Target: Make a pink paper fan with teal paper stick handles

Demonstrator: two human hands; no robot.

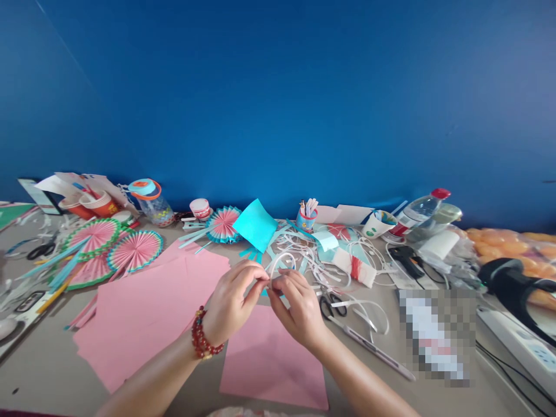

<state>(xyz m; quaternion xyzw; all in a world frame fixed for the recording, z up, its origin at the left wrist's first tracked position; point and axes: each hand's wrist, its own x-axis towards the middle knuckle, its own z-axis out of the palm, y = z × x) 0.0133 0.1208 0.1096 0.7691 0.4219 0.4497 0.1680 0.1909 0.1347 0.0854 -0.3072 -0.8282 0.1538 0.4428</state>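
Note:
My left hand (pixel 237 298), with a red bead bracelet at the wrist, pinches beside my right hand (pixel 299 301), fingertips nearly meeting. A thin white strip (pixel 284 254) curves up in a loop from between the fingers, and both hands appear closed on it. The exact grip is partly hidden by the fingers. Below them lies a pink paper sheet (pixel 273 359). A larger stack of pink paper (pixel 147 313) spreads to the left. Just beyond the hands, a turquoise paper square (pixel 255 225) leans among loose white strips (pixel 324 263).
Pleated paper rosettes (pixel 135 252) lie left, near a plastic jar (pixel 153 202). Scissors (pixel 333 305) and a slim pale cutter-like tool (pixel 377 351) are right of my hands. A bottle (pixel 419 213), a paper cup (pixel 379 225) and a power strip (pixel 521 347) stand farther right. A blue wall closes the back.

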